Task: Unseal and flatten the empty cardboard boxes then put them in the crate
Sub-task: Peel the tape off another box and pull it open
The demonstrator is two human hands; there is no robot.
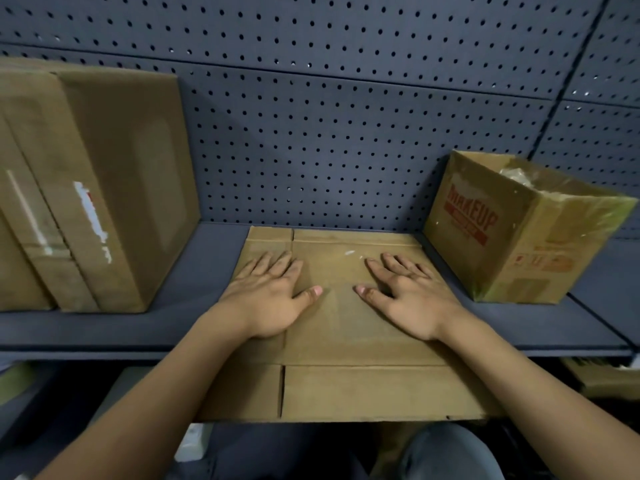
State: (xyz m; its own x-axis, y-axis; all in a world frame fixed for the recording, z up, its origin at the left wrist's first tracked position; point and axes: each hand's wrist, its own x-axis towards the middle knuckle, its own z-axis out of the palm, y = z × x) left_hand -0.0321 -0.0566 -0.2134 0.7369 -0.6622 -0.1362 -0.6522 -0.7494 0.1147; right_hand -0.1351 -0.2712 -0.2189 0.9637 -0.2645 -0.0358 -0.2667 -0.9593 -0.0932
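Both the left hand [268, 299] and right hand [410, 299] press, fingers spread, on one flattened box [346, 386] overhanging the shelf [194, 265]; two boxes remain, crate unseen.

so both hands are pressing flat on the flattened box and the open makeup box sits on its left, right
Wrong side: in the head view the open makeup box sits on its right, not left. The left hand and right hand are indeed pressing flat on the flattened box.
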